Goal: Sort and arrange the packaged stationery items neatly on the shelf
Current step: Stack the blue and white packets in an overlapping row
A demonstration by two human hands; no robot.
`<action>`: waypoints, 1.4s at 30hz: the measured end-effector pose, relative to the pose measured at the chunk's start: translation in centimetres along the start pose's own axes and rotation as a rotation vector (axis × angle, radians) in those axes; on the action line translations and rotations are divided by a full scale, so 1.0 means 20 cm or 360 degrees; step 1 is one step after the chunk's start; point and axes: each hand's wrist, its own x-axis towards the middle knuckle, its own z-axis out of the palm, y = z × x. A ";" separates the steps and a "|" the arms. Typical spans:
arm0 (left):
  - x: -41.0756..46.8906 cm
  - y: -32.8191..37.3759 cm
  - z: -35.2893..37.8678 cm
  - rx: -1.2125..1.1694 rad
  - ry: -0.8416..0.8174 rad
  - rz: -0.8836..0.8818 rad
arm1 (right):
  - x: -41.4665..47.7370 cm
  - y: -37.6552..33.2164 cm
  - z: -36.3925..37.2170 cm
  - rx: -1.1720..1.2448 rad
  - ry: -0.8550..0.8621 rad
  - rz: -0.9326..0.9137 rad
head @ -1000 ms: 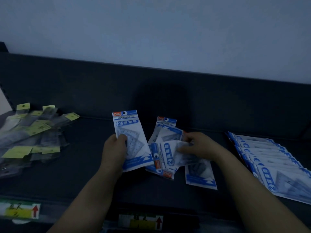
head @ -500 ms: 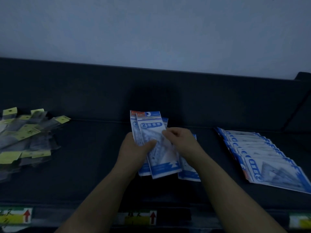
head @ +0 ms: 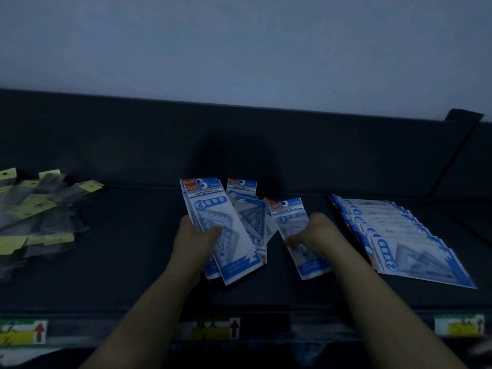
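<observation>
A small stack of blue-and-white set-square packets (head: 234, 251) is held tilted over the dark shelf (head: 127, 262), with the left grip (head: 193, 242) curled round it, thumb across the front. The right grip (head: 318, 233) pinches a single packet (head: 291, 215) just beside. Loose packets (head: 246, 203) lie between them, an overlapped row (head: 404, 243) to the right, yellow-topped clear packets (head: 34, 214) to the left.

Pale wall (head: 239, 49), yellow labels (head: 210, 333) with red arrows

Dark shelf, three lots of stock.
Shelf (head: 133, 262) carries yellow-headed packets (head: 34, 217) heaped at left, a few blue packets (head: 243, 193) loose at centre, and a fanned row (head: 399, 241) of the same overlapping at right; price labels (head: 215, 328) with red arrows line its front edge.
</observation>
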 end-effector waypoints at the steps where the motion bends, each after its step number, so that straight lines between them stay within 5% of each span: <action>1: 0.00 0.00 0.00 0.0007 -0.0022 0.0000 | 0.00 0.02 0.00 0.0096 0.0026 -0.0073; 4: 0.00 -0.01 0.01 0.0026 -0.0066 0.0022 | -0.01 0.05 0.03 0.0592 0.0082 -0.0201; 9: -0.01 -0.02 0.04 0.0072 -0.0099 0.0073 | -0.08 -0.06 0.10 0.1308 -0.0209 -0.0303; 14: -0.01 -0.03 0.02 0.0187 -0.0183 0.0158 | -0.10 -0.16 0.21 0.0945 -0.0186 -0.0632; 17: 0.02 -0.03 -0.07 0.0147 0.0061 0.0120 | -0.06 -0.14 0.18 0.0183 0.0072 -0.0960; 21: 0.05 0.01 -0.17 0.0086 0.0162 0.0074 | -0.04 -0.06 0.17 -0.0403 -0.0109 -0.1134; 29: -0.03 0.12 -0.22 0.0053 0.0193 0.0076 | 0.00 -0.01 0.09 -0.0374 -0.0156 -0.1072; 36: -0.05 0.13 -0.28 0.0083 0.0210 -0.0013 | 0.09 -0.20 0.11 -0.0543 -0.0638 -0.0973; 42: -0.04 0.11 -0.30 0.0036 0.0238 -0.0094 | 0.13 -0.15 0.09 -0.0829 -0.0390 -0.0970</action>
